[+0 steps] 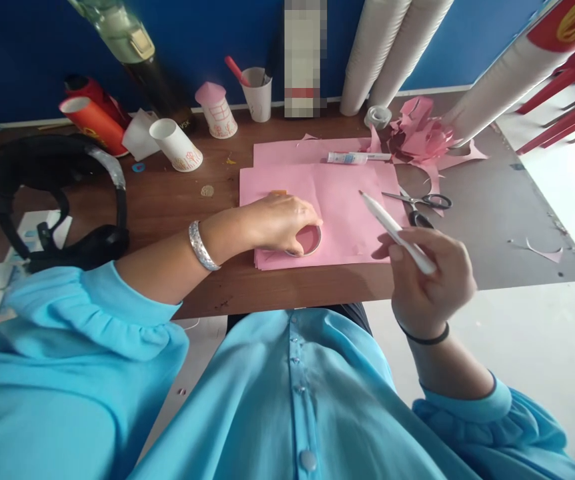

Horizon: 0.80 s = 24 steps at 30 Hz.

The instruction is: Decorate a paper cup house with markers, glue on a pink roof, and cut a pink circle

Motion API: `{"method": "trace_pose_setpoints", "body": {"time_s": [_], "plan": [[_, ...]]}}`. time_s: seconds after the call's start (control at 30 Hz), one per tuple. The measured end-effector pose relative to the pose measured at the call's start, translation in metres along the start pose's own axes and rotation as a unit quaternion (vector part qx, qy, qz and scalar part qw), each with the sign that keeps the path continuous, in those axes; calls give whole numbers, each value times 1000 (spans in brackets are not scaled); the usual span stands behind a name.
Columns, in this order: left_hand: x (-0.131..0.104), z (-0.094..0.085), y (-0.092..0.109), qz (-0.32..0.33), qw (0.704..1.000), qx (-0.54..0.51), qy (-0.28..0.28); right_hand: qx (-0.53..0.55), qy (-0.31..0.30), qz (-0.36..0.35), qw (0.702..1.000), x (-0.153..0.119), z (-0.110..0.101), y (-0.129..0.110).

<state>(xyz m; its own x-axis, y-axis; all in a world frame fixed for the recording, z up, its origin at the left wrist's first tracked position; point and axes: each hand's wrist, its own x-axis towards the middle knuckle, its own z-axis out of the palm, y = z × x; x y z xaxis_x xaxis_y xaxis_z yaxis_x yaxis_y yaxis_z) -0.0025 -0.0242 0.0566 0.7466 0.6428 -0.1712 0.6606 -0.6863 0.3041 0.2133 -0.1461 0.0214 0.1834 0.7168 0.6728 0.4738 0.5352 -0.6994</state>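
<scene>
My left hand (285,223) reaches over a stack of pink paper (347,213), fingers curled around a thin round ring (318,243) that lies on the top sheet; pink shows inside it. Part of the ring is hidden under my palm. Up off the paper's right side, my right hand (432,277) grips a white marker (397,233) with a reddish tip pointing up and left. Scissors (420,200) lie beside the sheets, just beyond my right hand. Another white marker (357,158) rests across the paper's far edge.
Crumpled pink scraps (420,133) and a tape roll (378,117) lie at the back right. Along the back stand a decorated cup with pink cone top (216,110), a pen cup (257,97), a drawn-on cup (176,145) and a tall bottle (152,80). A black headset (52,200) sits left.
</scene>
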Motion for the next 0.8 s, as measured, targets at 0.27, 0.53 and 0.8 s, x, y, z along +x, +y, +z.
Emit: {"method": "trace_pose_setpoints", "body": {"time_s": [0.27,0.53,0.8], "plan": [[-14,-3,0,34,997,-31,-59,187,-99,106,972,74,47,30],[-26,-11,-20,4,980,-100,171,302,-115,256,911,89,77,73],[-19,2,-66,-94,970,-8,223,344,-95,309,882,83,74,81]]}}
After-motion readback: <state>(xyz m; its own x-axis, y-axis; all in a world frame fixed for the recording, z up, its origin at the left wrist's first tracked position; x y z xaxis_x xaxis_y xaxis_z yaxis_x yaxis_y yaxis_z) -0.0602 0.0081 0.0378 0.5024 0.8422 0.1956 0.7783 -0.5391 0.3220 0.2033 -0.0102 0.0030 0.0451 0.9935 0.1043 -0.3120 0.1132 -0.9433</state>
